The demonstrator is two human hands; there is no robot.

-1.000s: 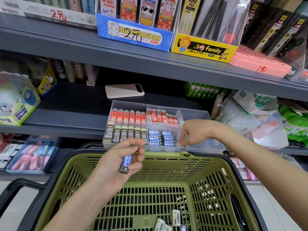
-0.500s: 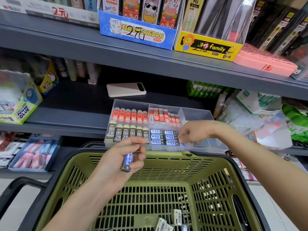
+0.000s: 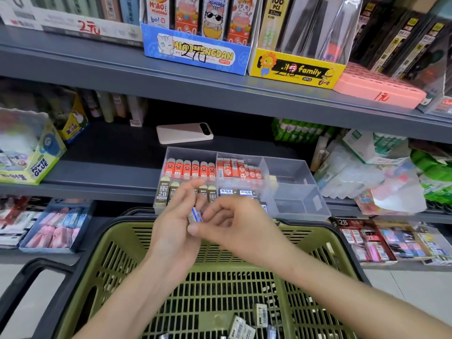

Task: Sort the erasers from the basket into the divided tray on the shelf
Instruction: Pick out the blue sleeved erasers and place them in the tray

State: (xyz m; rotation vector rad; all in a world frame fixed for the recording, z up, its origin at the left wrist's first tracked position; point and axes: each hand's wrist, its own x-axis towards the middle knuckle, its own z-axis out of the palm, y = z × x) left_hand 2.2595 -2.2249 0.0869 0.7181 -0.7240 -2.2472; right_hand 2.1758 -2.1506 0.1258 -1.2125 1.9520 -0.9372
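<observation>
Grips 1 blue eraser [image 3: 195, 214] in left hand [image 3: 175, 231], right hand [image 3: 234, 223] curled against it, hold unclear; next: divided tray [image 3: 302, 192], beside near blue erasers [image 3: 247, 192].

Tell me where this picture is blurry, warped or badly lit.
Head view: the left hand and right hand are motion-blurred, the eraser between them soft. Head view: the shelf edge bows from the wide lens. Head view: the glue box at left and plastic bags at right are smeared; the blue box up top reads sharp. Head view: light is even, no hard shadows.
</observation>
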